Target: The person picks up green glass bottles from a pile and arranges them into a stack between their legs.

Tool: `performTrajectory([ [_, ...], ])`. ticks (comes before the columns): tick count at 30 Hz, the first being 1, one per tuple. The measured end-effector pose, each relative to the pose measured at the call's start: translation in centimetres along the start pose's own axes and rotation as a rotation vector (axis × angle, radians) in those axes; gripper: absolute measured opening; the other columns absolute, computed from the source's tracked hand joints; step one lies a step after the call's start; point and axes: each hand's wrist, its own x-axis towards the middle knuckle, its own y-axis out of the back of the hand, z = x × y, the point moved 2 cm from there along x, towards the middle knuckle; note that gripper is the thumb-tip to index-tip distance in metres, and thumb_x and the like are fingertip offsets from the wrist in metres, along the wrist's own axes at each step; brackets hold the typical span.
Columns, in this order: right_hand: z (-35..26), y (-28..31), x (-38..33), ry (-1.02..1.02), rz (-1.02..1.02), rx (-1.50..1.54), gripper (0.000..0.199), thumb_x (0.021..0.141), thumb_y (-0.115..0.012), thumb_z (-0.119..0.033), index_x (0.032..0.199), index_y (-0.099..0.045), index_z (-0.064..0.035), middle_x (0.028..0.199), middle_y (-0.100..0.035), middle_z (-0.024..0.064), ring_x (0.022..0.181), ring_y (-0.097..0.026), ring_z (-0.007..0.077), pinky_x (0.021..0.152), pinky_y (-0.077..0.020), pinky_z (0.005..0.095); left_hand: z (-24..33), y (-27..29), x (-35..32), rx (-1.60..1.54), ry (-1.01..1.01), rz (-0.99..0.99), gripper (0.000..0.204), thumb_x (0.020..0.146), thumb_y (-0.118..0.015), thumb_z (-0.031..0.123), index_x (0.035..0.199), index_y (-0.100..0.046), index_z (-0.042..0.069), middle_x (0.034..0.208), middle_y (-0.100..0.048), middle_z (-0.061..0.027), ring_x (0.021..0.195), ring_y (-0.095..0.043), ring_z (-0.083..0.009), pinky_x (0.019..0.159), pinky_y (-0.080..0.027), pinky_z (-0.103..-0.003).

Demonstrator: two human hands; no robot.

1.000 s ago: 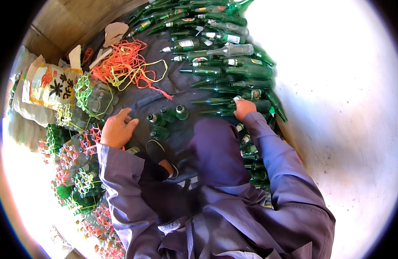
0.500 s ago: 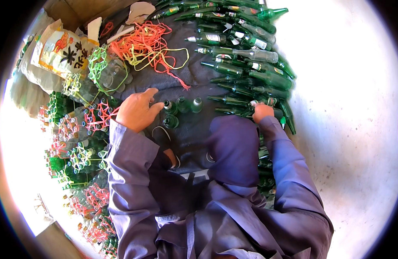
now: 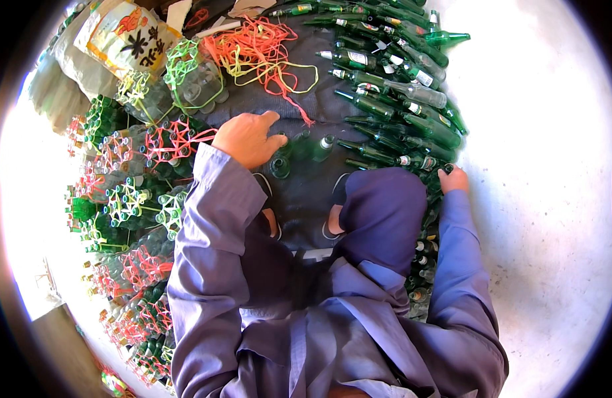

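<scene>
My L hand (image 3: 248, 139) is open, thumb & finger apart, just beside the standing green bottles (image 3: 279, 167) in the middle of the dark sheet (image 3: 305, 215); can't tell if it touches one. My R hand (image 3: 455, 179), fingers curled, is at the lying bottles (image 3: 433, 131) along the sheet's R edge; can't tell if it grips one. Red & yellow string (image 3: 256, 48) lies tangled twd the far edge. Tied bottle bundles (image 3: 125, 200) line the L edge, w/ a printed sack (image 3: 113, 36) nr the far L corner.
</scene>
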Motion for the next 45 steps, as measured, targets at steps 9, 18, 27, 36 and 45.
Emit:
performTrajectory([
  [9,-6.5,7.9,-0.8,-0.082,-0.069,0.494,0.027,0.086,-0.078,-0.021,0.102,-0.075,0.0007,0.073,-0.072,0.0101,0.06,-0.071,0.0184,0.061,-0.0554,0.0333,-0.2,0.0,-0.7,0.028,0.03,-0.029,0.046,0.092,-0.068,0.041,0.117,-0.066,0.003,0.094,-0.073,-0.027,0.095,-0.069,-0.0464,0.084,-0.054,-0.056],
  [18,-17.3,13.8,-0.4,0.12,-0.14,0.709,0.023,0.087,-0.08,-0.02,0.1,-0.075,-0.0015,0.071,-0.071,0.0054,0.06,-0.068,0.0131,0.06,-0.0532,0.0301,-0.2,0.2,-0.7,0.01,0.034,-0.035,0.046,0.092,-0.068,0.041,0.117,-0.066,0.002,0.097,-0.073,-0.0268,0.098,-0.069,-0.0458,0.087,-0.054,-0.055],
  [27,-29.0,13.0,-3.9,0.511,-0.316,0.501,0.035,0.08,-0.077,-0.038,0.095,-0.078,-0.0056,0.065,-0.065,0.0166,0.064,-0.066,0.0367,0.063,-0.0527,0.0473,-0.6,0.5,-1.1,-0.007,0.043,-0.017,0.045,0.092,-0.069,0.04,0.117,-0.066,0.003,0.096,-0.073,-0.0255,0.098,-0.069,-0.0451,0.086,-0.054,-0.055],
  [36,-36.3,1.7,-7.4,0.589,-0.479,0.403,0.03,0.078,-0.073,-0.032,0.08,-0.073,-0.0023,0.083,-0.071,0.023,0.084,-0.069,0.0436,0.078,-0.055,0.0535,0.0,0.8,-1.3,-0.009,0.06,-0.044,0.043,0.091,-0.069,0.039,0.114,-0.068,0.004,0.094,-0.074,-0.0224,0.095,-0.071,-0.0422,0.083,-0.055,-0.053],
  [45,-38.0,-6.8,-7.5,0.564,-0.492,0.404,0.027,0.079,-0.072,-0.027,0.09,-0.074,-0.0026,0.089,-0.073,0.022,0.089,-0.069,0.0424,0.08,-0.055,0.0535,1.0,1.2,-0.5,-0.004,0.054,-0.098,0.049,0.091,-0.07,0.037,0.128,-0.067,0.004,0.097,-0.075,-0.0215,0.097,-0.071,-0.0431,0.085,-0.055,-0.053],
])
